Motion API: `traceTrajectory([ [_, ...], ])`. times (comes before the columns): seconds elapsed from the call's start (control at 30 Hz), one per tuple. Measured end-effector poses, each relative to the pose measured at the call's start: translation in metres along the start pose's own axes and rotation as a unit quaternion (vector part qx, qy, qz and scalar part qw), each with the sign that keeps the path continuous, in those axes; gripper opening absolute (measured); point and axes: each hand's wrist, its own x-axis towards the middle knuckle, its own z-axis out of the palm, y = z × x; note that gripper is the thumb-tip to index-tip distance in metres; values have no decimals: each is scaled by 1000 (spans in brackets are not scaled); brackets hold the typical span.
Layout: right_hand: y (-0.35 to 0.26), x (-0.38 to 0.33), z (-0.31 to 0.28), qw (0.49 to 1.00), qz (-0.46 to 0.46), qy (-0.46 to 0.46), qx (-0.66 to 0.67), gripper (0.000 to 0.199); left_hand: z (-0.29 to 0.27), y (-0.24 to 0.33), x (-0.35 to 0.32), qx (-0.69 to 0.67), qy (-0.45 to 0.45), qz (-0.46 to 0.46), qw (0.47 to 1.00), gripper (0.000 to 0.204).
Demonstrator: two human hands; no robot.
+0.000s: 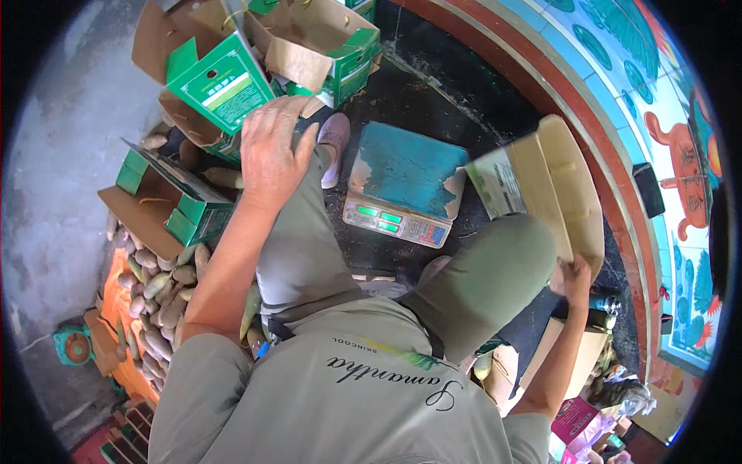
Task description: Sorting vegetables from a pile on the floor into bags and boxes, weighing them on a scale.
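Dark ground (433, 100) underfoot, pale concrete to the left, painted tile wall curving along the right. Seated low, knees up in grey-green trousers.

Left hand (270, 147) resting flat on the left knee, fingers loose, gripping nothing; looks like a brace while leaning. Just beyond it, open green-and-brown cartons (220, 77), flaps up, empty as far as visible, within easy reach. Another open green carton (166, 201) beside the left thigh, mouth toward the heap.

Sweet potatoes (158, 290) piled on an orange sheet (116, 298) at left, touching that carton's base.

Digital scale (403, 185) between the feet, blue platform bare, display lit, facing the sitter.

Right hand (576, 277) clenched on the lower edge of a folded brown cardboard box (553, 185), held tilted outside the right knee, above and right of the scale. More flat cardboard (576, 356) below the right arm.
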Motion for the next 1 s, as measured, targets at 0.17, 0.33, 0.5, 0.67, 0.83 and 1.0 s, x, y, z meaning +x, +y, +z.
traceTrajectory([
  [0.17, -51, 94, 1, 985, -91, -96, 109, 21, -6, -14, -6, 22, 1, -20, 1000, 35],
  [0.33, -165, 130, 26, 957, -185, -204, -89, 22, -19, -34, -17, 44, 15, -49, 998, 35],
  [0.5, -185, 140, 61, 925, -255, -237, -153, 22, -16, -45, -25, 7, 52, -70, 996, 33],
  [0.67, -189, 136, 68, 904, -307, -207, -215, 21, -15, -46, -21, -11, 57, -73, 996, 33],
  [0.83, -176, 126, 84, 908, -357, -166, -140, 18, -12, -41, -22, -24, 58, -67, 996, 33],
  [1.0, -166, 127, 102, 892, -359, -196, -191, 21, -10, -32, -20, -9, 40, -76, 996, 33],
])
